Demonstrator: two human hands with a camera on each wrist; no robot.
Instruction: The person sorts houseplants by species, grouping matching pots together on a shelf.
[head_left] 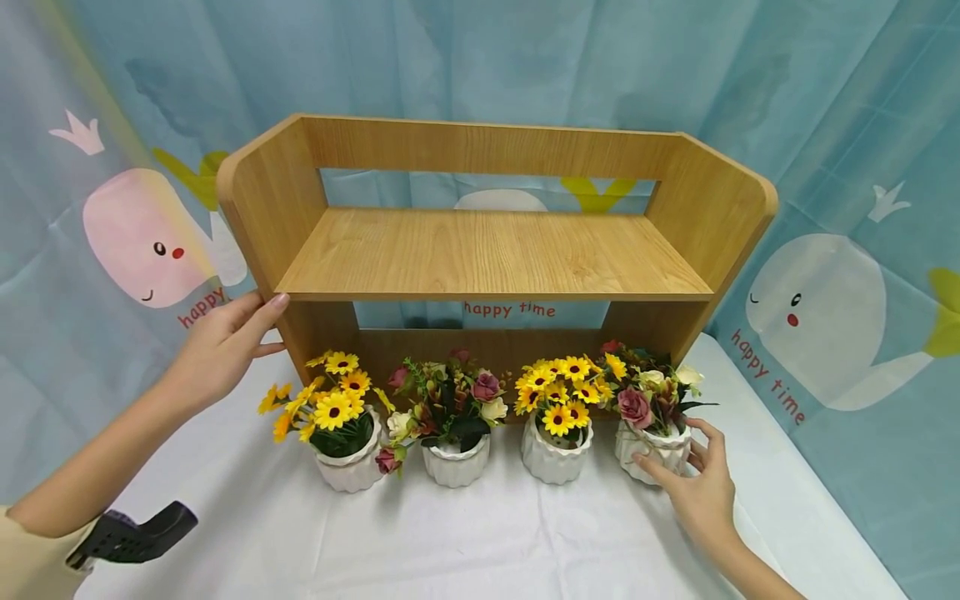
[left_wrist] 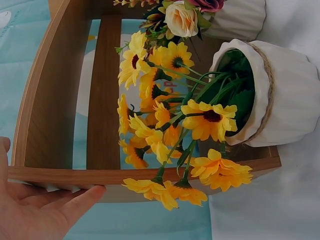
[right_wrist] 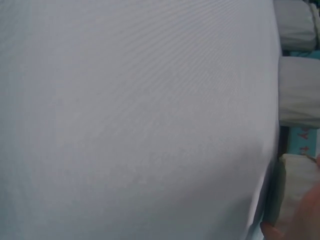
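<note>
From my screen, the white pot (head_left: pixel 649 451) is at the lower right of the head view. The right hand (head_left: pixel 703 483) pinches it. It looks hard, light and breakable; I'd hold its sides, not its flowers (head_left: pixel 635 408). Yellow flowers (head_left: pixel 558 392) crowd its left. The left hand (head_left: pixel 221 346) grips the wooden shelf (head_left: pixel 495 250) behind.

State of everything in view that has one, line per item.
Wooden shelf: standing upright
Leftmost pot: upright, flower-filled
Second pot: upright, flower-filled
Third pot: upright, flower-filled
Rightmost pot: flower-filled, gripped; lifted or not, can't tell
Left hand: holding wooden shelf's left side
Right hand: holding rightmost pot
Curtain: hanging
</note>
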